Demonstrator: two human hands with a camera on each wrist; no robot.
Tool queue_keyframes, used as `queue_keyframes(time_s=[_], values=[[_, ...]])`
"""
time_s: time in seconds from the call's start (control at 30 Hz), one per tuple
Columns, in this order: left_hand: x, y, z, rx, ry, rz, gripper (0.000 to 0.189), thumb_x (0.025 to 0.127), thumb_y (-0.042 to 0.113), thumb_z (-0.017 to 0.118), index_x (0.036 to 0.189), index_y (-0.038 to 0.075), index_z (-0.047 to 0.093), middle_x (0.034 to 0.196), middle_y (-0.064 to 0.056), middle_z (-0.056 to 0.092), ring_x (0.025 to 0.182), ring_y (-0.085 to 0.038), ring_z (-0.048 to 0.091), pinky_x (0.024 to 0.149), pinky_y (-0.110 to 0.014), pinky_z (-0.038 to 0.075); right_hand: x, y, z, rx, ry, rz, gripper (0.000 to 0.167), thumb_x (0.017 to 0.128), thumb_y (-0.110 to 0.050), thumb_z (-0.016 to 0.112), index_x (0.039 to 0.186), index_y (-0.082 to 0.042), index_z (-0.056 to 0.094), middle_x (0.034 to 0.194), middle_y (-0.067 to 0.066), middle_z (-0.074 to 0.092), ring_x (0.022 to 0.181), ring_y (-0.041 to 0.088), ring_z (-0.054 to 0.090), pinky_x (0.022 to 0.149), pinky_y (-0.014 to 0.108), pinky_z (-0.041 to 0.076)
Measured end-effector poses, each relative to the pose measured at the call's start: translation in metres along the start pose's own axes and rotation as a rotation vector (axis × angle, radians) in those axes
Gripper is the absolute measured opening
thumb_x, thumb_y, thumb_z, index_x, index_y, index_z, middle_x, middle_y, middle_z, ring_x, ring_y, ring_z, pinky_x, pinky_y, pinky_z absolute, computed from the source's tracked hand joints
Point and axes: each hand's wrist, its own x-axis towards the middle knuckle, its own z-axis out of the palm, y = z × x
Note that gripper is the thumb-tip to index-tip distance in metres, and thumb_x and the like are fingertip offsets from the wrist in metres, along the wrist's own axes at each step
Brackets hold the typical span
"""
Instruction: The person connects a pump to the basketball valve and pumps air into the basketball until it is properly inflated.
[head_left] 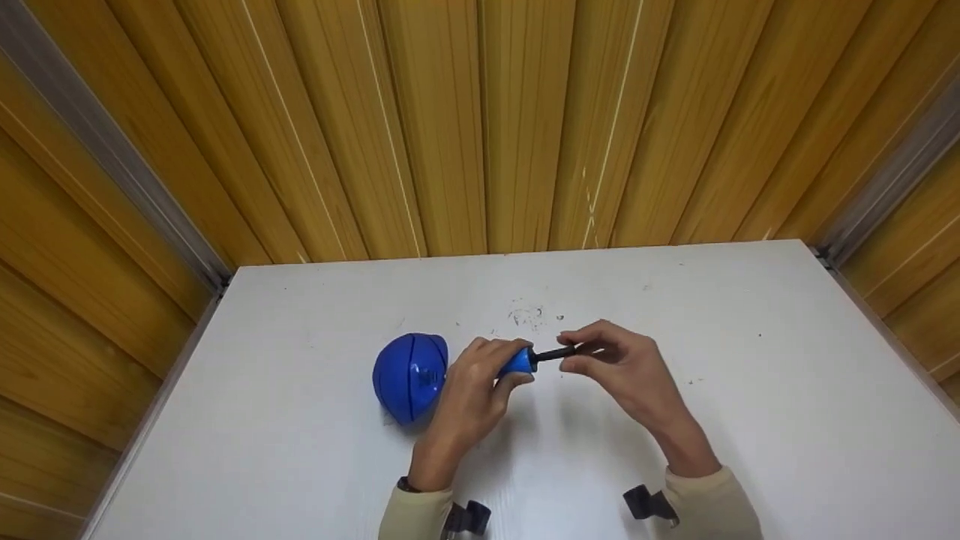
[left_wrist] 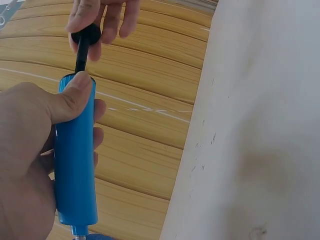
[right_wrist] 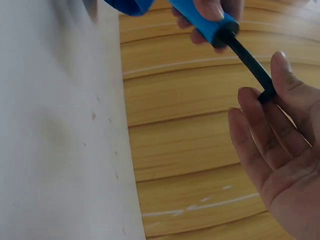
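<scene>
My left hand grips the blue barrel of a hand pump, its thumb lying near the top end in the left wrist view. A black plunger rod sticks out of the barrel toward the right. With thumb and fingers my right hand holds the black knob at the rod's end. Just left of the left hand sits a blue ball with dark seams, dented and not fully round. The pump's narrow nozzle end points toward the ball; the left hand hides where they meet in the head view.
A white table with small dark scuffs spreads beneath the hands. Behind it stands a yellow wood-patterned ribbed wall, with similar panels on both sides. Black wrist mounts sit at the sleeves.
</scene>
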Motion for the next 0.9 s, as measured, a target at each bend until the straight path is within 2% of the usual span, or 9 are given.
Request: queue_keyframes(time_s=[0.13, 0.3, 0.4, 0.5, 0.57, 0.7, 0.8, 0.9], values=[[-0.002, -0.001, 0.001, -0.006, -0.006, 0.020, 0.034, 0.097, 0.014, 0.078, 0.130, 0.005, 0.074, 0.119, -0.005, 0.077, 0.104, -0.022, 0.066, 0.095, -0.036, 0.058, 0.000, 0.004, 0.016, 0.022, -0.026, 0.001, 0.025, 0.092, -0.010, 0.085, 0.116, -0.009, 0.078, 0.116, 0.007, 0.077, 0.101, 0.021, 0.074, 0.086, 0.030, 0.061], [-0.002, -0.005, -0.003, -0.003, -0.008, 0.024, 0.035, 0.096, 0.016, 0.079, 0.130, 0.008, 0.074, 0.118, -0.003, 0.077, 0.103, -0.021, 0.066, 0.095, -0.035, 0.058, 0.000, 0.007, 0.018, -0.001, -0.038, -0.048, 0.028, 0.092, -0.010, 0.085, 0.119, -0.009, 0.077, 0.112, 0.003, 0.076, 0.098, 0.021, 0.074, 0.088, 0.030, 0.060], [-0.001, -0.008, -0.005, 0.000, -0.016, 0.016, 0.037, 0.094, 0.015, 0.081, 0.130, 0.009, 0.074, 0.118, -0.003, 0.077, 0.104, -0.020, 0.067, 0.095, -0.035, 0.057, 0.000, 0.005, 0.011, -0.052, -0.041, -0.093, 0.029, 0.092, -0.008, 0.085, 0.119, -0.007, 0.076, 0.110, 0.002, 0.076, 0.095, 0.019, 0.075, 0.089, 0.028, 0.059], [-0.001, -0.009, -0.007, -0.001, -0.007, 0.006, 0.037, 0.095, 0.014, 0.081, 0.130, 0.009, 0.074, 0.118, -0.003, 0.077, 0.105, -0.020, 0.067, 0.096, -0.035, 0.057, 0.000, 0.003, -0.005, -0.087, -0.009, -0.105, 0.029, 0.091, -0.002, 0.084, 0.118, -0.008, 0.076, 0.110, 0.001, 0.076, 0.094, 0.017, 0.075, 0.089, 0.026, 0.059], [0.000, -0.009, -0.008, 0.001, 0.004, 0.000, 0.036, 0.095, 0.015, 0.080, 0.130, 0.009, 0.074, 0.118, -0.003, 0.077, 0.105, -0.020, 0.067, 0.096, -0.036, 0.058, -0.001, 0.002, -0.019, -0.100, 0.028, -0.094, 0.030, 0.090, 0.002, 0.084, 0.117, -0.008, 0.077, 0.111, 0.002, 0.076, 0.096, 0.017, 0.074, 0.089, 0.024, 0.058], [0.000, -0.009, -0.008, 0.002, 0.018, -0.001, 0.036, 0.095, 0.014, 0.081, 0.129, 0.008, 0.074, 0.119, -0.003, 0.077, 0.107, -0.021, 0.067, 0.097, -0.038, 0.057, -0.005, 0.001, -0.043, -0.037, 0.077, -0.041, 0.030, 0.089, 0.005, 0.083, 0.117, -0.005, 0.078, 0.112, 0.009, 0.077, 0.098, 0.020, 0.074, 0.087, 0.025, 0.059], [0.000, -0.007, -0.007, 0.006, 0.021, 0.000, 0.036, 0.094, 0.012, 0.082, 0.129, 0.007, 0.074, 0.119, -0.004, 0.077, 0.107, -0.022, 0.067, 0.097, -0.039, 0.058, -0.005, 0.004, -0.047, 0.031, 0.090, -0.004, 0.029, 0.090, 0.006, 0.082, 0.117, -0.001, 0.077, 0.113, 0.014, 0.077, 0.099, 0.021, 0.075, 0.087, 0.027, 0.059], [0.000, -0.006, -0.005, 0.026, 0.027, 0.013, 0.035, 0.094, 0.012, 0.081, 0.128, 0.006, 0.074, 0.118, -0.004, 0.077, 0.105, -0.022, 0.067, 0.094, -0.039, 0.058, -0.002, 0.009, -0.037, 0.061, 0.082, 0.011, 0.028, 0.089, 0.008, 0.081, 0.116, 0.001, 0.077, 0.113, 0.015, 0.077, 0.101, 0.020, 0.074, 0.088, 0.028, 0.060]])
